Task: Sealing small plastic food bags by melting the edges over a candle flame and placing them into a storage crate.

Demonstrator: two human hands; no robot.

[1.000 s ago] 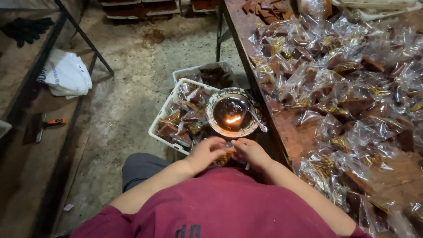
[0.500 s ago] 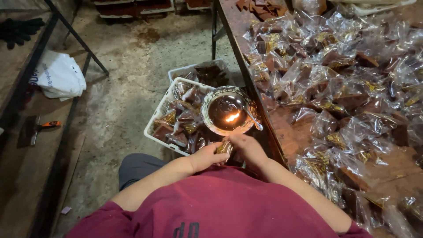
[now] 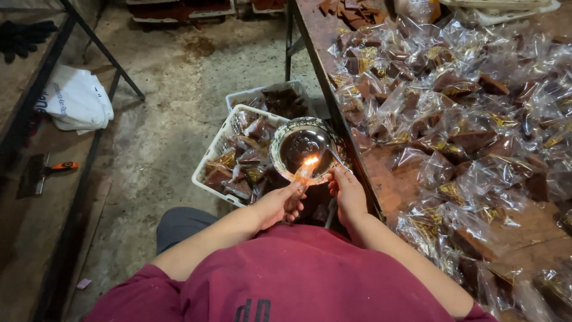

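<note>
left hand point(image 3: 280, 203) pinched a small packet point(image 3: 302, 175), tip right at the flame point(image 3: 310, 160) | right hand point(image 3: 347, 192) fingers curled beside it, grip hard to tell | bowl point(image 3: 302, 148) just past the fingertips | crate point(image 3: 238, 156) left of them | table point(image 3: 387, 179) of packets to the right

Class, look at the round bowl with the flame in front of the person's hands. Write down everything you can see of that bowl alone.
The bowl is round and shallow, with a pale, patterned rim and a dark, glossy inside that looks like liquid or soot. A small orange flame burns at its near edge. It sits level, just off the table edge, above the white basket of wrapped pieces. A thin metal handle or spoon leans on its right side. The left hand holds a small clear packet up to the flame; the right hand is just below the rim.
</note>
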